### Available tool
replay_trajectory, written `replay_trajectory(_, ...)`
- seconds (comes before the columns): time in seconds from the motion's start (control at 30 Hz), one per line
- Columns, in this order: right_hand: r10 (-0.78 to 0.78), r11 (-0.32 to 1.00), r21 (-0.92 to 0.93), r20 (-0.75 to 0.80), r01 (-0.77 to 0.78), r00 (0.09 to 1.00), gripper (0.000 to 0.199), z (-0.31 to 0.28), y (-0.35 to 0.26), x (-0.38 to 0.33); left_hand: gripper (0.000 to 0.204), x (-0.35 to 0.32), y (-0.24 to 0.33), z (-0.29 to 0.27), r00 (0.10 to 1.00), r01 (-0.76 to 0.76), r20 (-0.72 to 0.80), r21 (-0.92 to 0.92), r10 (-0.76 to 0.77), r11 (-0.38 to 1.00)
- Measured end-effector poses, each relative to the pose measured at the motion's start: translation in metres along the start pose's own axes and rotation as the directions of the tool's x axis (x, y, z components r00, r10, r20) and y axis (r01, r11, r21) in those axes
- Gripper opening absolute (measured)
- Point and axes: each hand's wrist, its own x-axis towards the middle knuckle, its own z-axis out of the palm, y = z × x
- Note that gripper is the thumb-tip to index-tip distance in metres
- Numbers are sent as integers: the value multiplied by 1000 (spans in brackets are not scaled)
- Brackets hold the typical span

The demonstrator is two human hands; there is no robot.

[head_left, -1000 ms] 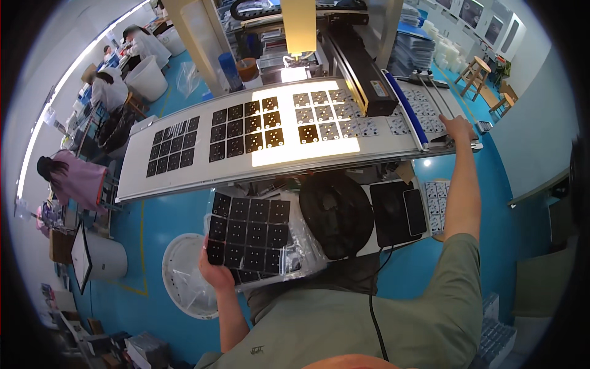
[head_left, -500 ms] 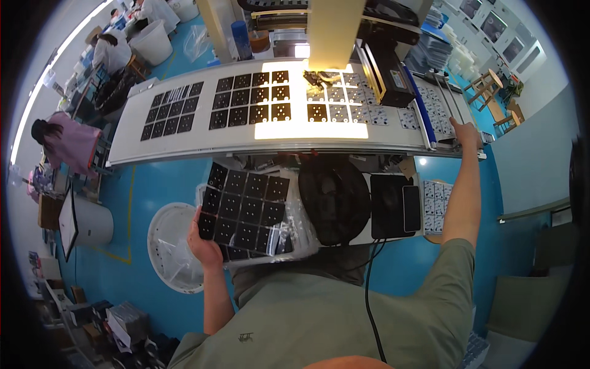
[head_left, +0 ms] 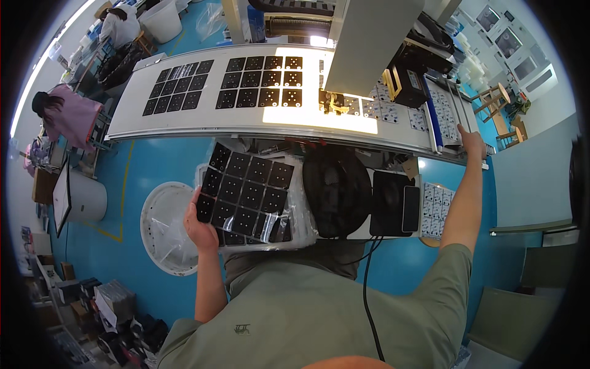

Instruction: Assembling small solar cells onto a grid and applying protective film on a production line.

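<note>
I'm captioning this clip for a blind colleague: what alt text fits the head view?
Seen from above, a person's left hand holds a black sheet of square panels, while the right hand reaches to the right end of a long white conveyor carrying similar sheets. A round black fan sits between the arms.

— What's that in my left hand (head_left: 200, 222)?

— A black sheet (head_left: 244, 189) of square tiles in a grid, each tile with small pale dots. I hold it by its lower left corner, tilted, raised over a stack of similar sheets in clear wrapping.

— And my right hand (head_left: 472, 139)?

— It rests on the far right end of the long white table (head_left: 138, 104), touching a pale strip (head_left: 450, 114) of small printed squares that lies flat along the edge.
</note>
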Motion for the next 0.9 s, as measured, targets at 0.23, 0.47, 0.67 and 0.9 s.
replay_trajectory(0.23,25,1000,6,-28,-25,999,92,-13,-9,-23,51,9,11,-9,1000,19,12,-60,-18,998)
replay_trajectory(0.47,54,999,2,-61,-54,997,90,-41,-37,-74,52,34,24,-52,999,33,2,-20,-33,999)
replay_trajectory(0.67,69,997,32,2,-69,998,89,-53,-47,-90,52,44,32,-68,998,67,21,-41,-66,997)
replay_trajectory(0.9,54,998,30,-42,-52,998,87,-53,-41,-90,51,39,36,-66,998,64,6,0,-64,998)
